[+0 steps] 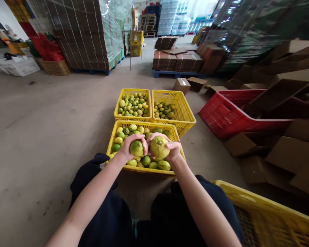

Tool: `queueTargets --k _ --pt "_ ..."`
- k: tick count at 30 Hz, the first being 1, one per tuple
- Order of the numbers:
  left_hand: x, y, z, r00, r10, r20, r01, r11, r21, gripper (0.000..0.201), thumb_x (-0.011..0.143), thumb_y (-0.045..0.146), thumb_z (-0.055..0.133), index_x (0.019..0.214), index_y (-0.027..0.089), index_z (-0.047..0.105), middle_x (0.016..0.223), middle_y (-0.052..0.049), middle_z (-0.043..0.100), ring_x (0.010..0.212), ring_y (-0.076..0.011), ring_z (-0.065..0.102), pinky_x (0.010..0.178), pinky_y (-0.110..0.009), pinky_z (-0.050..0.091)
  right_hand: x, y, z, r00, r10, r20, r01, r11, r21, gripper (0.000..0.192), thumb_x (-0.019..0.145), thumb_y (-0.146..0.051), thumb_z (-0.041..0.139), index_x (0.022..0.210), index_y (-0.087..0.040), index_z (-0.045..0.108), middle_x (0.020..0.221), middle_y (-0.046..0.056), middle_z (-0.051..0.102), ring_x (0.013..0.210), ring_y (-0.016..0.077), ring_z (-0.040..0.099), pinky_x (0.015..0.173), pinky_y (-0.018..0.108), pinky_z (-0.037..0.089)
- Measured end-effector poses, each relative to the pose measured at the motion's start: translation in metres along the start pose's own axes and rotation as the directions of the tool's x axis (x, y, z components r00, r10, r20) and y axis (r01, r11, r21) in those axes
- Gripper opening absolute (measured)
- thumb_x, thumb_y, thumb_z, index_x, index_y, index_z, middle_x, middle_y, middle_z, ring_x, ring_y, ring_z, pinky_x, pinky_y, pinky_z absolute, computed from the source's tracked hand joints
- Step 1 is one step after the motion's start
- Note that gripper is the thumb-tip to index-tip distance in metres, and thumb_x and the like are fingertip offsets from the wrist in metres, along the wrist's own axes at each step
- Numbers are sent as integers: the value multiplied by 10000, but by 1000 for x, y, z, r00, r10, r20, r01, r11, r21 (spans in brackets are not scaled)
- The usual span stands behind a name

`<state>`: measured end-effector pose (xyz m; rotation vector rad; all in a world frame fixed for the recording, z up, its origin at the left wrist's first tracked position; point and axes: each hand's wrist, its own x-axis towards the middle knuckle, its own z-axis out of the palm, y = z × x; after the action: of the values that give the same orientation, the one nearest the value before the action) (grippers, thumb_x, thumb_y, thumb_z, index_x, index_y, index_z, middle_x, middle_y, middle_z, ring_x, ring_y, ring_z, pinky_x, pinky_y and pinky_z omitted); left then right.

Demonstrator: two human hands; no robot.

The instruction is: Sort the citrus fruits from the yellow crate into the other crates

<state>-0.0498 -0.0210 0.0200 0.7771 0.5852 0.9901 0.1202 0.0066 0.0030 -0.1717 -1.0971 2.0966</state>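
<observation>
My left hand (130,145) grips a green round fruit (136,149), and my right hand (171,148) grips a larger yellow-green fruit (159,147). Both are held side by side, close together, just above the near yellow crate (112,137), which is full of several green and yellow fruits. Two more yellow crates stand behind it: the left crate (133,91) is well filled with fruit, the right crate (185,111) holds fewer. My knees in dark trousers sit on either side of the near crate.
A red crate (218,115) holding flattened cardboard lies to the right, with loose cardboard boxes (285,157) around it. Another yellow crate (267,212) is at my right knee. Wrapped pallets (87,34) and stacked boxes (177,60) stand at the back. Bare concrete floor spreads left.
</observation>
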Motion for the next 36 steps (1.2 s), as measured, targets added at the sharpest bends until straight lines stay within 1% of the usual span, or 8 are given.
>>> queueTargets --k 9,13,15,18,22,25,31,36 --pt "0 1 -1 999 -40 27 40 999 -8 339 722 348 590 468 124 603 414 -59 559 381 -149 549 440 -247 431 -1 0 -3 999 14 37 -14 1000 0 404 601 -307 643 955 -112 646 799 77 708 606 242 683 426 304 512" --pt "4 5 3 988 -94 -122 79 990 -120 363 780 348 535 486 136 566 428 -44 540 379 -139 530 415 -242 426 2 0 4 991 13 -130 -13 1000 -6 359 603 -301 642 926 -147 626 804 61 700 588 226 666 416 317 524" --pt "7 8 6 956 -101 -275 30 967 -252 350 816 378 519 579 132 595 510 -41 584 425 -130 556 424 -225 444 5 0 11 936 -26 -352 28 1000 1 287 642 -276 633 908 -170 618 788 36 689 581 195 649 427 298 530" --pt "13 9 10 892 -148 -427 -48 908 -416 293 826 418 574 750 139 622 645 -33 626 525 -125 605 475 -211 497 9 1 17 754 -4 -657 63 996 65 158 706 -241 622 857 -198 599 713 -6 667 547 162 619 416 260 507" --pt "20 6 15 829 -174 -531 -130 864 -486 141 773 245 685 775 166 568 672 -2 602 584 -116 612 561 -226 556 6 1 16 619 123 -776 103 966 235 167 754 -354 603 840 -211 592 665 14 674 544 200 636 394 279 481" --pt "24 3 14 823 -205 -530 -124 846 -519 161 800 262 680 772 161 559 678 -9 595 602 -127 619 583 -248 573 -1 2 12 586 152 -796 182 933 312 229 801 -420 525 836 -206 598 681 59 690 591 222 658 467 315 526" --pt "27 -5 6 907 -213 -363 -43 811 -583 305 952 362 463 868 120 629 792 -64 665 627 -154 645 614 -308 591 -7 3 0 551 112 -827 210 941 267 185 868 -348 480 881 -222 615 733 56 713 657 244 688 520 374 570" --pt "26 -9 4 884 -237 -404 -79 773 -629 281 949 361 479 879 128 619 789 -66 661 644 -163 655 583 -286 585 -7 3 -2 546 86 -833 177 960 215 156 852 -396 579 888 -245 600 742 23 717 638 233 688 529 389 592"
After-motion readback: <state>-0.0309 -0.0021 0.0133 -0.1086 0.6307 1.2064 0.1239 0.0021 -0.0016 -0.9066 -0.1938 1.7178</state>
